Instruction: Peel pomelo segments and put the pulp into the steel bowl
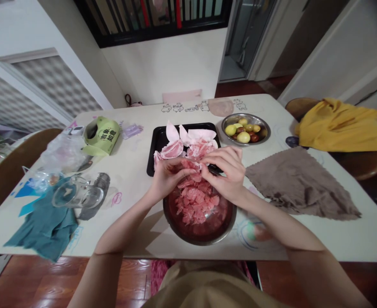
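Observation:
Both of my hands meet over a metal bowl point(201, 243) that stands near the front of the table. Between them is a piece of red pomelo flesh point(192, 166). My left hand point(168, 176) is closed on its left side with thumb and fingers. From the right, my right hand point(227, 172) pinches the same piece by its edge. Loose red pomelo pulp point(197, 203) is heaped in the bowl below. Just behind, a black tray point(156, 139) carries white-pink pomelo peel point(201, 135) and pale membrane scraps, partly hidden by my hands.
A steel bowl of small fruit point(246, 128) sits back right, beside a brown cloth point(304, 184). On the left are a glass jug point(78, 192), a teal cloth point(44, 226), a clear plastic bag point(63, 149) and a green package point(101, 134). Yellow fabric point(342, 126) drapes a chair.

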{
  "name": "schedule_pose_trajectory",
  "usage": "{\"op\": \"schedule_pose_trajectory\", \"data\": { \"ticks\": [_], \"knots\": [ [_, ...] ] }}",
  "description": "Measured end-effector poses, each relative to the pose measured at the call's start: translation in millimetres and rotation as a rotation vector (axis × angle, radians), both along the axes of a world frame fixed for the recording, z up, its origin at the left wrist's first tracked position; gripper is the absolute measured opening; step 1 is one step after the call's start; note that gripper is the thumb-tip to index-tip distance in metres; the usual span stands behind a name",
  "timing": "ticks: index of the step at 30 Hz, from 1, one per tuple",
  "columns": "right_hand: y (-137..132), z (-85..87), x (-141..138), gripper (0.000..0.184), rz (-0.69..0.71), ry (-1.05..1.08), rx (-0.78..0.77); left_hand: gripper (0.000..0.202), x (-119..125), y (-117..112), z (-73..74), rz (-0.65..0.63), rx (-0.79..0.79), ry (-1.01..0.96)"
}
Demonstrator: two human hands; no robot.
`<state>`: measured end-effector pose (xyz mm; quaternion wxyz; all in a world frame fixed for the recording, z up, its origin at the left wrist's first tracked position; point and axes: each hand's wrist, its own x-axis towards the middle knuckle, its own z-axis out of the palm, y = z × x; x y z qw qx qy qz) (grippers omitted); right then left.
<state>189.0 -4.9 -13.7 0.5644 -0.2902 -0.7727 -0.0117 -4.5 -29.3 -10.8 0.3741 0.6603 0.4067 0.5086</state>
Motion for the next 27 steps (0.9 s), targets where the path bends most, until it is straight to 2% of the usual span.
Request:
{"op": "schedule_pose_trajectory", "data": {
  "ticks": [5, 8, 15, 21, 27],
  "knots": [
    [0.4, 0.9, -1.1, 0.008, 0.030, 0.004, -0.040, 0.026, 1.6, 1.4, 0.2, -0.061, -0.137, -0.138],
    [-0.7, 1.9, -2.0, 0.005, 0.083, -0.001, -0.112, 0.026, 4.1, 0.8, 1.4, -0.074, -0.145, -0.224],
    [-1.4, 4.7, -1.0, 0.006, 0.116, 0.034, -0.187, 0.016, 1.6, -2.1, -0.2, 0.025, -0.063, -0.074],
    [-9.6, 7.5, 0.1, 0.010, 0.039, 0.006, -0.054, 0.012, 4.2, -8.1, -1.7, 0.076, 0.101, 0.055],
    [-12.3, 7.4, 1.5, 0.012, 0.025, -0.025, 0.071, 0.013, 8.0, -15.3, 2.6, 0.032, 0.055, 0.039]
  ]
}}
